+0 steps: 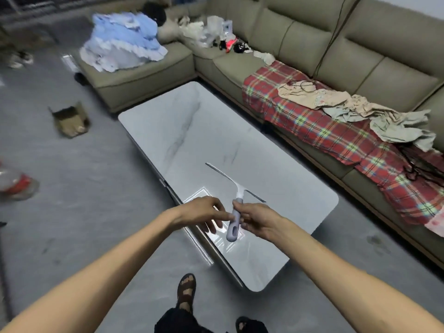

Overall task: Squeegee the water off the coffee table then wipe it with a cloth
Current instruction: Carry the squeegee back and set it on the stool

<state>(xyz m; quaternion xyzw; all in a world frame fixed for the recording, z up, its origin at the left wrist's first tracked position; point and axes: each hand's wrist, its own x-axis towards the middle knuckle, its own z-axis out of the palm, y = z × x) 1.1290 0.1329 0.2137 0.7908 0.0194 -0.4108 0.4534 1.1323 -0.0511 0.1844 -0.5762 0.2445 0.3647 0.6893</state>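
A white marble-patterned coffee table (192, 131) runs from the bottom centre towards the sofa. Above its near half I hold a squeegee (234, 188) with a pale lilac handle and a long thin blade that points away to the upper left. My right hand (254, 218) pinches the handle near its top. My left hand (206, 213) reaches in from the left with its fingers stretched out, and their tips touch the middle of the handle. Crumpled beige and grey cloths (355, 109) lie on the sofa seat to the right.
An olive L-shaped sofa (384, 58) wraps the table's far and right sides, with a red plaid blanket (336, 140), a pale blue bundle (125, 42) and small clutter on it. A cardboard box (70, 120) sits on the grey floor at left. My sandalled feet (186, 292) stand by the table's near edge.
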